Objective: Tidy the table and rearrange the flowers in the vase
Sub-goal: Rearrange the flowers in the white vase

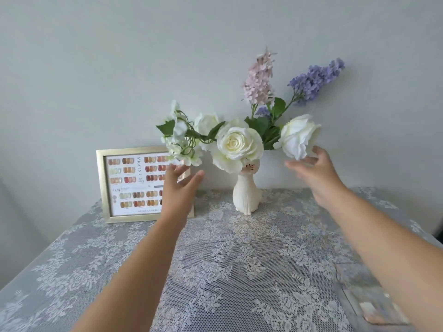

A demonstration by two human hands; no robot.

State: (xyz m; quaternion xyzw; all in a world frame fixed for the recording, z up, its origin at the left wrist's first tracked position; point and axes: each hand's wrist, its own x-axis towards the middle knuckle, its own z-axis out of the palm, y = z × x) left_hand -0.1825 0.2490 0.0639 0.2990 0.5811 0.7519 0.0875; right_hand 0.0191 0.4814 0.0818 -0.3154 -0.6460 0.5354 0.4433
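Note:
A cream cat-shaped vase stands at the back of the table near the wall. It holds white roses, with a big one in the middle and one leaning right. A pink spike and a purple spike rise behind them, and a white leafy sprig droops left. My left hand is raised with fingers spread just under the sprig, holding nothing. My right hand is open beneath the right rose, fingertips close to its petals.
A gold picture frame with a nail-colour chart leans against the wall, left of the vase and partly behind my left hand. A grey lace cloth covers the table. Bare wood shows at the right front corner.

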